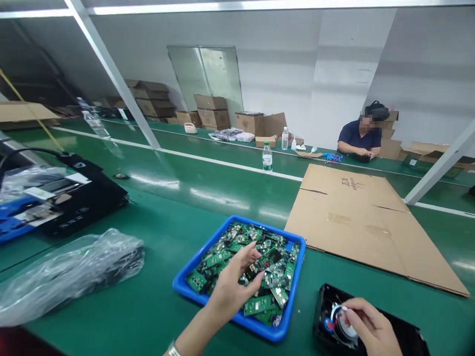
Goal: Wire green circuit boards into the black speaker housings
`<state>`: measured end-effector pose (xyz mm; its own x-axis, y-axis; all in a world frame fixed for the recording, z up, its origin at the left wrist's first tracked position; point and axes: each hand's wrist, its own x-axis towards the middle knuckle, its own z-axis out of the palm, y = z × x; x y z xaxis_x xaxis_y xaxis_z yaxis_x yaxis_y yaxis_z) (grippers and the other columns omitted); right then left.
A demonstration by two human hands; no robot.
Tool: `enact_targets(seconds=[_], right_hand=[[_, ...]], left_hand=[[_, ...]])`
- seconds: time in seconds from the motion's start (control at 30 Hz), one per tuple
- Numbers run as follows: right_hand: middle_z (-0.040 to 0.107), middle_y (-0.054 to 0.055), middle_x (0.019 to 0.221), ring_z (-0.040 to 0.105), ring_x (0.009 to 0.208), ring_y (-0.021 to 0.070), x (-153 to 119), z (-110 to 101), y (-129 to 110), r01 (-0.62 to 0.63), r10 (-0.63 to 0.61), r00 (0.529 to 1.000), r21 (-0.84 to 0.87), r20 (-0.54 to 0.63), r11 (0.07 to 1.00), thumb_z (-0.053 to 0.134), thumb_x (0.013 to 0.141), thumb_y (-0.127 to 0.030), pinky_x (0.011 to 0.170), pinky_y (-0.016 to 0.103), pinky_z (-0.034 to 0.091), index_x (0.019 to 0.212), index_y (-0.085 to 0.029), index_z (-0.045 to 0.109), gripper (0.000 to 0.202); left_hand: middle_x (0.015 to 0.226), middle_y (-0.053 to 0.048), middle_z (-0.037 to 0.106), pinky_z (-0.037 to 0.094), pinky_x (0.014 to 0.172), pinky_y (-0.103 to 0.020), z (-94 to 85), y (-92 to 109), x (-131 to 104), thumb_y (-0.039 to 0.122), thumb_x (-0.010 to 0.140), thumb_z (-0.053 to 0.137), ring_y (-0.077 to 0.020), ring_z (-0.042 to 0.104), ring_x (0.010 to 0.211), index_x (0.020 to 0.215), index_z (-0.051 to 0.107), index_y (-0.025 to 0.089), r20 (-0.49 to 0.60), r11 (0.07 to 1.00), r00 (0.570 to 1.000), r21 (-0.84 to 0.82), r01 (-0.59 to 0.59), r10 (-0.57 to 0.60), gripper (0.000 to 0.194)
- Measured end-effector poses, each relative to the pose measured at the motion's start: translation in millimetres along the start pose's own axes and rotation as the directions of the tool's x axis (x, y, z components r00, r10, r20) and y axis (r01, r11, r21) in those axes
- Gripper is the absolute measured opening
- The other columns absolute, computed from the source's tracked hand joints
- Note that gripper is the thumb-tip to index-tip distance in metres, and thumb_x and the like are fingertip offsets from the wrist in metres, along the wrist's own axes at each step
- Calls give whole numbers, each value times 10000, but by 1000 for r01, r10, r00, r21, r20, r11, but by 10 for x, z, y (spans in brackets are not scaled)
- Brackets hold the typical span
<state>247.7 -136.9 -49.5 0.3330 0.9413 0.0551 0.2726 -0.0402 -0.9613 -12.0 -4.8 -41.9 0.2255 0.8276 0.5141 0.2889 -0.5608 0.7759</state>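
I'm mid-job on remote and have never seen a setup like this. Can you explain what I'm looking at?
There's no machine here: a camera worn on a person's head looks forward and down at their bare hands, giving this single view. The left hand holds a circuit board between thumb and fingers, over a blue tray full of similar boards. The right hand is at a round part in a black housing; whether it grips that part is unclear. Also on the green bench are flat cardboard and, to the left, clear plastic wrapping. Another person sits across the way; those hands are separate.
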Motion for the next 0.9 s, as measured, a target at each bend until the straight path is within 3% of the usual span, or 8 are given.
enact_targets(seconds=[0.07,0.17,0.27,0.33,0.4,0.63,0.9], right_hand=[[654,46,694,622,644,181,-20,-13,-37,96,-93,995,-68,43,993,573,776,-446,591,236,508,739,-195,656,267],[652,40,730,611,681,167,-68,11,-71,253,-244,967,-176,70,951,528,826,-357,617,241,489,728,-202,639,214],[619,28,673,568,610,141,-125,57,-82,380,-377,924,-266,64,886,496,842,-277,554,235,461,717,-192,614,191],[587,17,626,532,561,128,-163,85,-71,431,-445,895,-319,31,844,477,843,-230,507,228,435,711,-184,600,186],[572,13,609,516,544,122,-199,105,-48,462,-495,869,-354,-3,813,465,842,-198,486,225,422,709,-179,589,183],[584,27,634,536,576,135,-272,122,8,515,-582,811,-390,-67,763,479,831,-136,503,246,451,723,-174,559,139],[620,43,689,556,631,144,-272,164,-36,589,-678,732,-435,-70,681,502,826,-71,563,264,471,791,-165,574,123]], left_hand=[[941,-48,567,532,709,-315,247,158,-141,266,744,585,-204,606,863,1100,530,222,34,964,976,-153,219,-216,363],[916,-38,568,498,593,-286,624,380,-315,295,737,603,-153,603,659,1022,501,207,237,723,836,-422,547,-494,315],[820,-10,615,428,544,-234,926,588,-466,252,711,652,-96,534,555,968,493,198,432,413,722,-611,675,-541,307],[776,-24,626,394,520,-218,1054,706,-539,283,720,658,-98,514,577,907,560,163,516,230,683,-685,691,-517,243],[746,-46,631,398,532,-226,1125,794,-585,337,741,641,-113,517,607,838,620,129,561,122,657,-707,697,-503,231],[916,-94,680,452,772,-323,1150,874,-643,318,690,708,-226,592,879,885,697,145,626,45,631,-693,720,-459,261],[975,-70,681,446,845,-326,1128,890,-720,296,674,734,-220,596,934,938,694,198,619,66,631,-687,724,-468,285]])
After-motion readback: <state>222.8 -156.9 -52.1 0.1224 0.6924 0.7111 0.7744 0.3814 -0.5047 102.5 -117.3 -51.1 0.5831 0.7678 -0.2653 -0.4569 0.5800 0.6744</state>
